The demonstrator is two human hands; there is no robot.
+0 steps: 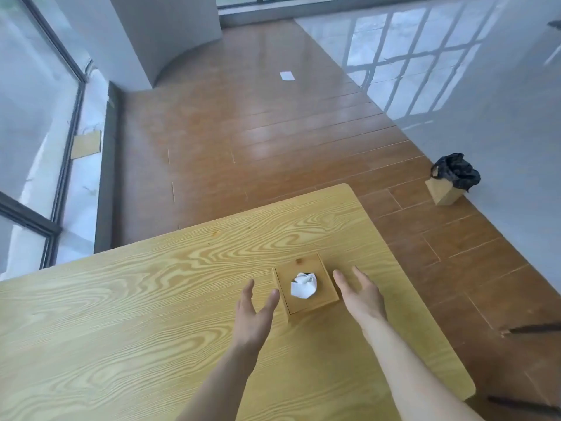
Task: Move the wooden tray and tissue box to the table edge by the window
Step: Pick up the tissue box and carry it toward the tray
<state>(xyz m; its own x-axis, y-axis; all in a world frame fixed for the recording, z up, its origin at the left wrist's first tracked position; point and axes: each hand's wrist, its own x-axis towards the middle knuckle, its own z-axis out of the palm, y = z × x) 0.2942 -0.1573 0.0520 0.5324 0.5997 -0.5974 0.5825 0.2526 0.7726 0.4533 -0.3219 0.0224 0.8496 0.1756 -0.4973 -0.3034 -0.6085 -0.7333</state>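
Observation:
A square wooden tissue box (315, 300) with a white tissue (303, 285) poking from its top stands on the light wooden table (136, 314), toward the right side. My left hand (253, 314) hovers just left of the box, fingers apart, holding nothing. My right hand (361, 296) is just right of the box, also spread and empty. Neither hand clearly touches the box. No separate wooden tray is in view.
The window (33, 123) runs along the left, beyond the table's far left edge. A brown wooden floor lies past the table. A small bin with a black bag (452, 180) stands on the floor at the right. A white paper (287, 75) lies on the floor far off.

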